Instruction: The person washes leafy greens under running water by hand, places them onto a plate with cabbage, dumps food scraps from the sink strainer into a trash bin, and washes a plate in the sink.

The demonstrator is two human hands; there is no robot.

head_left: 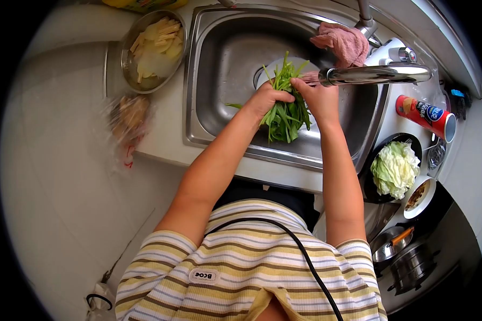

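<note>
Over the steel sink (219, 69), a bunch of leafy greens (286, 119) hangs between my two hands. My left hand (272, 99) is closed round the bunch from the left side. On the right, my right hand (317, 96) pinches the greens near their upper part, thumb and fingers together. Beneath them a pale round plate or bowl (276, 65) is partly hidden by the leaves. Just right of my right hand is the chrome faucet (380, 75), its spout end close to the fingers. A few loose leaves lie to the left of my left hand.
A metal bowl of sliced pale food (124, 59) and a plastic bag (131, 120) are left of the sink. A pink cloth (344, 44) drapes by the faucet base. To the right are a red can (426, 116), cabbage (395, 170), a white bowl (426, 202) and pots (412, 267).
</note>
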